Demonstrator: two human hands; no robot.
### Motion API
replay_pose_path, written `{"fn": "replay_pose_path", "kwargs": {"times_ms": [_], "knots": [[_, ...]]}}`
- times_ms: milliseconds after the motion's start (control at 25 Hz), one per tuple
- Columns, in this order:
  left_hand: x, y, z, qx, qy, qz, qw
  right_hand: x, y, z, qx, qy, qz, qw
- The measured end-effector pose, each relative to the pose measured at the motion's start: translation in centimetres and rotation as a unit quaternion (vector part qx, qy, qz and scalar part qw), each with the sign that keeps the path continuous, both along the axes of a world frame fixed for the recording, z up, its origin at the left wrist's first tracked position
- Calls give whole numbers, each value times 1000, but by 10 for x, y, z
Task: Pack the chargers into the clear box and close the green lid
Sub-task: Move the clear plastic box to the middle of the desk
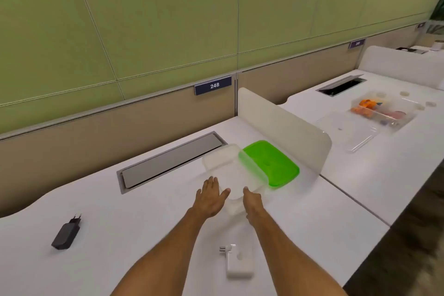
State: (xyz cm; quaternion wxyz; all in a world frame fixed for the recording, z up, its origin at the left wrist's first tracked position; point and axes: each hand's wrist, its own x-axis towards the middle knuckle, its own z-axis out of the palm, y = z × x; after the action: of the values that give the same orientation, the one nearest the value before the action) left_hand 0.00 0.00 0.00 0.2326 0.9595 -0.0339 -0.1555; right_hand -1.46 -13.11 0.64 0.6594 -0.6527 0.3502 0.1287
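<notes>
A clear box [229, 166] stands open on the white desk, with its green lid [271, 163] lying partly under its right side. My left hand [211, 197] is at the box's near left corner, fingers spread and touching its wall. My right hand [252, 202] rests against the near right corner. The image is blurred and I cannot tell whether either hand grips the box. A black charger [66, 233] lies at the near left of the desk. A white charger [237, 261] lies between my forearms near the front edge.
A grey cable hatch [168, 163] is set in the desk behind the box. A white divider panel [283, 122] stands right of the lid. Beyond it, the neighbouring desk holds a clear bin [384, 110] with orange items. The desk's front edge drops to dark floor at right.
</notes>
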Motion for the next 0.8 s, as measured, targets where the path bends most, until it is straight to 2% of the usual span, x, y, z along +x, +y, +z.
{"fn": "replay_pose_path", "kwargs": {"times_ms": [200, 520, 640, 800], "knots": [[8, 4, 0, -22, 0, 28, 999, 8, 2, -11, -14, 14, -32, 999], [18, 35, 19, -71, -11, 142, 987, 25, -2, -22, -96, 12, -49, 994], [19, 50, 29, -108, -13, 199, 974, 32, -4, -19, -136, -19, -35, 990], [19, 69, 40, -203, -22, 288, 936, 45, 2, -15, -190, -65, 34, 979]]}}
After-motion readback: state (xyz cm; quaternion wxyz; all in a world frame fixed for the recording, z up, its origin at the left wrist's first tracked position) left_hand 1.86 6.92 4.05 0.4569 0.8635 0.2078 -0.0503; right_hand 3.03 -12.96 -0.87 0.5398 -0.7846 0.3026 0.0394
